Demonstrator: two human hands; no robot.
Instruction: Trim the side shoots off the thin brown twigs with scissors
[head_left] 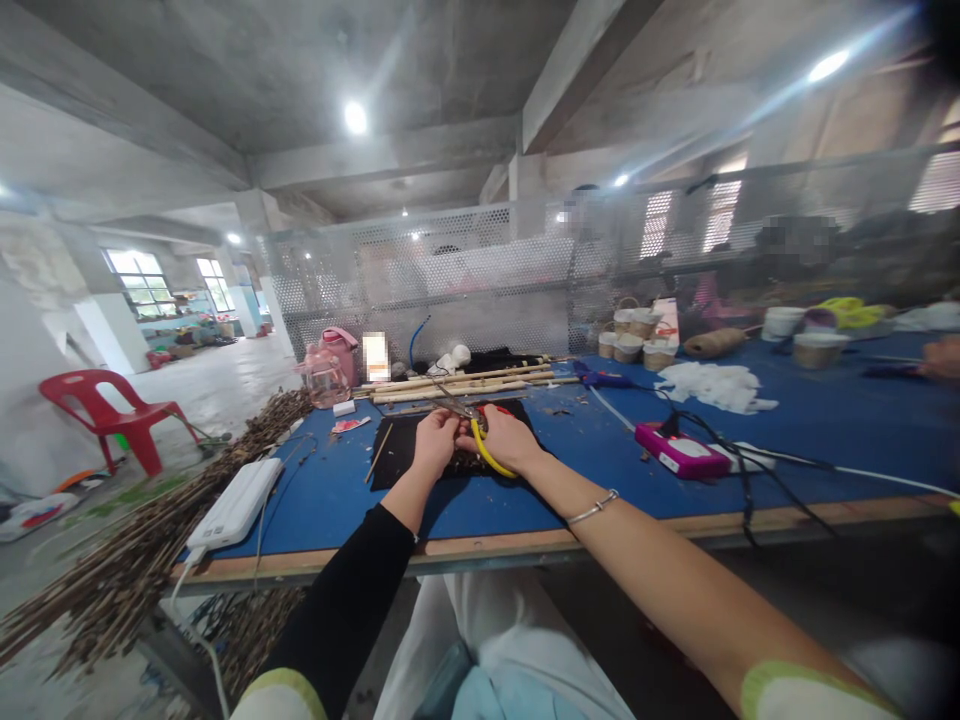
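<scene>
My right hand [504,440] is closed round a pair of scissors with yellow handles [487,455]; the metal blades point up and to the left. Close beside it, almost touching, my left hand [437,440] has its thumb and fingers pinched together near the blades. What sits in that pinch is too small to make out. Both hands are over a black cloth [394,455] with brown scraps on it. A thin stick [380,452] lies at the cloth's left end.
Pale sticks [465,385] lie behind the cloth. A white power bank [234,503] is at left, a magenta box [680,452] with cables at right. Twig bundles [172,520] lean against the table's left side. Small pots [628,347] stand behind; another person's hand [941,357] shows far right.
</scene>
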